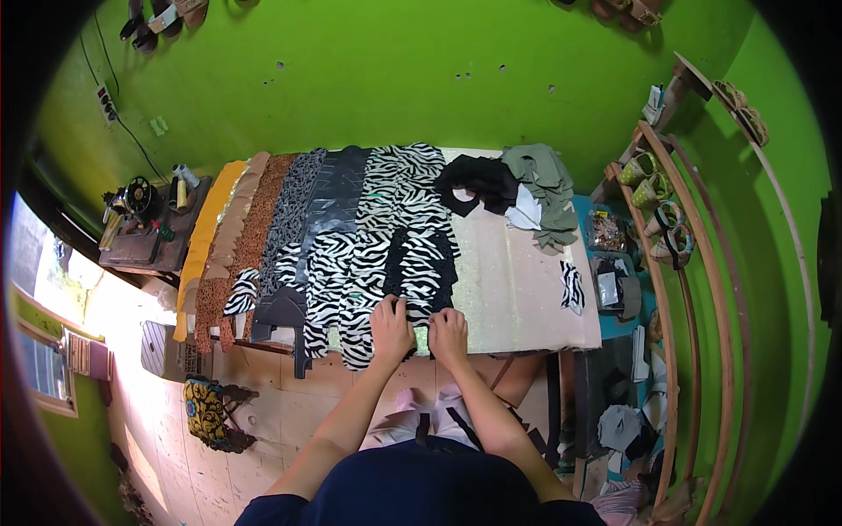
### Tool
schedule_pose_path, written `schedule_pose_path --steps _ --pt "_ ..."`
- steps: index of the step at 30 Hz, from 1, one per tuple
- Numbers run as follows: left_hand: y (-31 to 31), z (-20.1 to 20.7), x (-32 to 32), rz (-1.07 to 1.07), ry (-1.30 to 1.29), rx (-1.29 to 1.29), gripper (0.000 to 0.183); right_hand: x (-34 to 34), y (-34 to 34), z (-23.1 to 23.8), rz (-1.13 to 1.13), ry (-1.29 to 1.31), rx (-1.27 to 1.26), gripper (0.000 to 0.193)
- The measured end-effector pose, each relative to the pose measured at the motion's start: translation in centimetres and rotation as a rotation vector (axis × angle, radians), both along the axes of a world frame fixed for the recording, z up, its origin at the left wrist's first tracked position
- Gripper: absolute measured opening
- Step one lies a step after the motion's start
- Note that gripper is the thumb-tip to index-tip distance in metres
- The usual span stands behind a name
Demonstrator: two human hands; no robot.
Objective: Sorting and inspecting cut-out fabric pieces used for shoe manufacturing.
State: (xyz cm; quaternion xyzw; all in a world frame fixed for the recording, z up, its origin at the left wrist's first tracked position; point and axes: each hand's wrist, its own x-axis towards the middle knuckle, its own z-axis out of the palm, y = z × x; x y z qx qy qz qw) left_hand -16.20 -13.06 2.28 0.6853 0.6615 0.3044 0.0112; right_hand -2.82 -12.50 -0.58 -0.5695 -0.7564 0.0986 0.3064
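At the near edge of the table, my left hand is closed with its fingertips on a zebra-print piece that looks like cut fabric. Close beside it on the right, my right hand is curled at the other side of the same piece. My fingers partly hide where they grip. Overlapping zebra-print pieces lie just left of my hands. Directly beyond my hands, black pieces flank a zebra-print strip. A small separate zebra-print piece lies toward the table's right end.
The cream table top also carries rows of yellow, brown and dark grey pieces, plus black and olive scraps. A sewing machine stands left. Wooden racks with sandals stand right. A patterned stool sits on the floor.
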Motion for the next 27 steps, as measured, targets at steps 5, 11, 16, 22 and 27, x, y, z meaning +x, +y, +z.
schedule_pose_path --steps 5,11,16,22,27 --pt "2.9 0.7 2.7 -0.056 -0.005 -0.007 0.037 2.9 2.6 1.5 -0.033 0.037 -0.007 0.015" --pt "8.3 0.1 7.2 -0.176 0.029 -0.067 0.039 8.1 8.5 1.0 -0.041 -0.005 -0.028 0.019" --pt "14.6 -0.6 10.9 -0.207 0.029 -0.082 0.038 12.3 15.1 1.3 -0.009 -0.008 -0.048 0.019" --pt "22.9 0.0 13.7 -0.175 0.061 -0.132 0.036 15.5 24.5 2.8 0.041 -0.062 -0.039 0.022" --pt "28.0 1.5 15.5 -0.135 0.054 -0.062 0.035 15.1 31.7 3.6 -0.348 -0.057 -0.029 0.030"
